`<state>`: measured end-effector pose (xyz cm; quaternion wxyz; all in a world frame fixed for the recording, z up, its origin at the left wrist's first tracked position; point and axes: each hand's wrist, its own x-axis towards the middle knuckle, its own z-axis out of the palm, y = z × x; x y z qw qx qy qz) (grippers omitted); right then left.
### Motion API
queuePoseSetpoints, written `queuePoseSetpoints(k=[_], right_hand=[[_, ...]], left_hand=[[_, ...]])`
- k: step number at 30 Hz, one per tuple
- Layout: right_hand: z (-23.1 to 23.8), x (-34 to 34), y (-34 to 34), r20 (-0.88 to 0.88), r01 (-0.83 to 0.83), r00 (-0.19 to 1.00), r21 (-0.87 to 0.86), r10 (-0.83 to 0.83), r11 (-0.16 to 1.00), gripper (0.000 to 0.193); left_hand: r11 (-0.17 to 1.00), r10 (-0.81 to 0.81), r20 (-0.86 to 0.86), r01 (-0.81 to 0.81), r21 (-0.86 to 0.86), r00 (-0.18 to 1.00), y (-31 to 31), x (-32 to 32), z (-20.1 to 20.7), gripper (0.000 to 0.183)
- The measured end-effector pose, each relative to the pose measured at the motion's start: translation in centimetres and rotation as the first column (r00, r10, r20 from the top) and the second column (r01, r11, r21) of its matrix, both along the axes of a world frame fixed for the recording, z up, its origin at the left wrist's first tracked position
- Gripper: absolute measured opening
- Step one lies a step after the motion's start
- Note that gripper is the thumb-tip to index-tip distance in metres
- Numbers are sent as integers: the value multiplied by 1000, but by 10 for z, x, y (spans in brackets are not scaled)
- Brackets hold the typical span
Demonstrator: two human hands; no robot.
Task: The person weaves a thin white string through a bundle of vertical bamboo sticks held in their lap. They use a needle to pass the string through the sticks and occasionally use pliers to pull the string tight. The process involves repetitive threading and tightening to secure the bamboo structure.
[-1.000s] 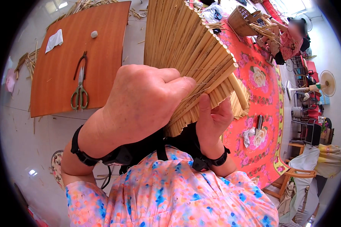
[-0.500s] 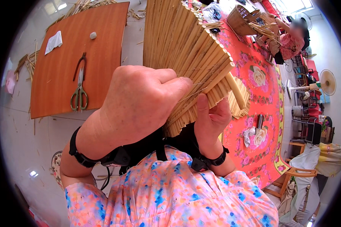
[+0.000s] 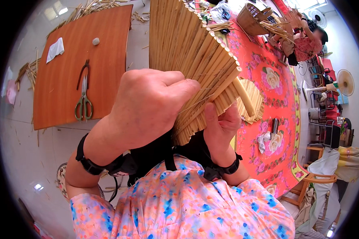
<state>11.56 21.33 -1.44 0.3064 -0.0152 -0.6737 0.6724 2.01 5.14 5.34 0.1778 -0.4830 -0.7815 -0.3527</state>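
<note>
A stiff panel of tan straw stalks (image 3: 183, 40), laid side by side with cut ends along its right edge, rises in front of me. My left hand (image 3: 151, 105) is closed in a pinch over its near part; thin pale threads run from near its fingertips across the stalks. Below the cut edge, my right hand (image 3: 222, 125) grips the panel's folded lower flap, thumb on top and fingers behind it. One thicker stalk piece (image 3: 243, 96) sticks out beside that hand. What lies inside my left fist is hidden.
To the left, a brown board (image 3: 64, 91) carries green-handled scissors (image 3: 83, 104), pliers-like dark tool (image 3: 83, 71), a white cloth (image 3: 55, 50) and a small pale lump (image 3: 95, 41). On the right stand a red flowered cloth (image 3: 275, 103), a basket (image 3: 251, 20) and a fan (image 3: 345, 83). Another person (image 3: 307, 46) handles stalks at the far right.
Both hands keep nearly the same hold, and the panel shifts slightly left in view. At the far right, the other person's hands have risen.
</note>
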Motion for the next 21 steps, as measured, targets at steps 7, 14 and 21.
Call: queuePoseSetpoints(k=[7, 14, 21], right_hand=[[-7, 1, 4, -6, -98, 995, -33, 98, 995, 40], [-10, -2, 10, 88, -165, 982, -54, 169, 985, 58], [-12, -22, 7, -221, -170, 958, 88, 186, 982, 57]], left_hand=[[997, 23, 100, -16, -75, 995, -2, 5, 4, 16], [996, 50, 260, -30, -80, 964, -2, 13, 17, 16], [980, 119, 283, -66, -189, 952, -4, 15, 25, 10]])
